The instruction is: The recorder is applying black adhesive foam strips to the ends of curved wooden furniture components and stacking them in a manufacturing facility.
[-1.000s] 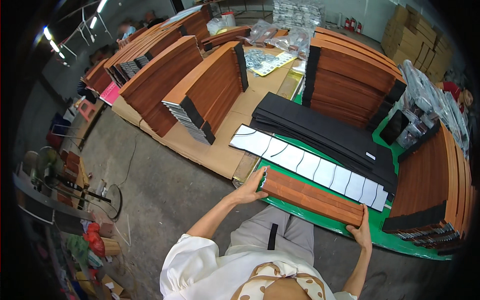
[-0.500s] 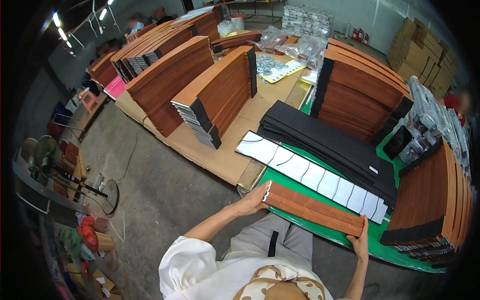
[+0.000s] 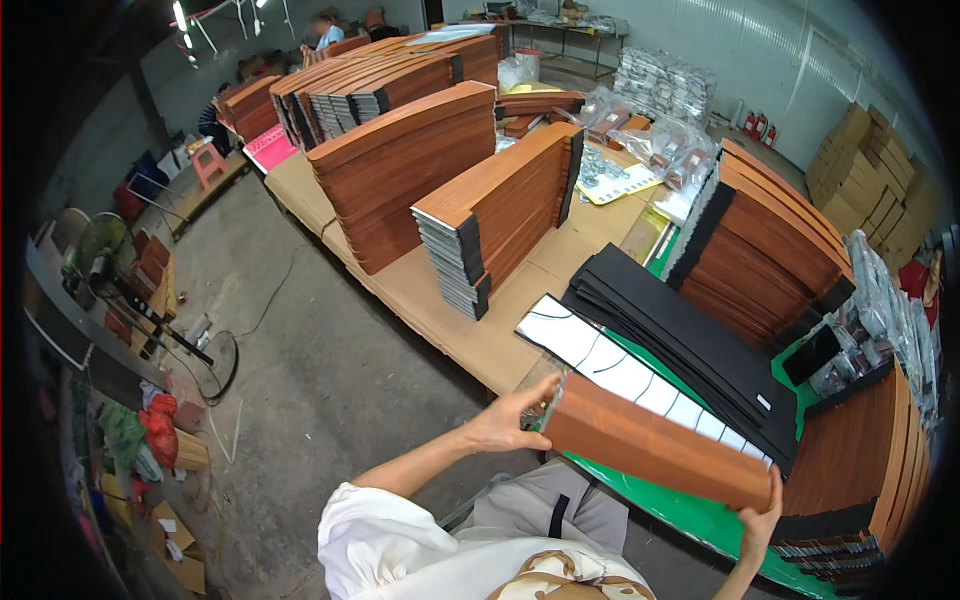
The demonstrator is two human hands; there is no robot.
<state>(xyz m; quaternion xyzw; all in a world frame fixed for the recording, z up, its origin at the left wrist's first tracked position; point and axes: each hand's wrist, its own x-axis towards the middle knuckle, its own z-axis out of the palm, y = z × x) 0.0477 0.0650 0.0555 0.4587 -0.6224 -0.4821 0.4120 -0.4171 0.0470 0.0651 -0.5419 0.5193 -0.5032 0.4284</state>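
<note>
"Where's that brown panel (image 3: pixel 655 445)?"

"Over the near edge of the green tabletop (image 3: pixel 650 492), one end gripped by the left hand (image 3: pixel 510 420), the other by the right hand (image 3: pixel 762 515)."

"Room around it?"

"Concrete floor (image 3: pixel 330 380) stretches wide leftward; a panel stack (image 3: pixel 860 440) stands near the right."

A workshop: stacked brown panels (image 3: pixel 395 185), piled cartons (image 3: pixel 862 165).
</note>
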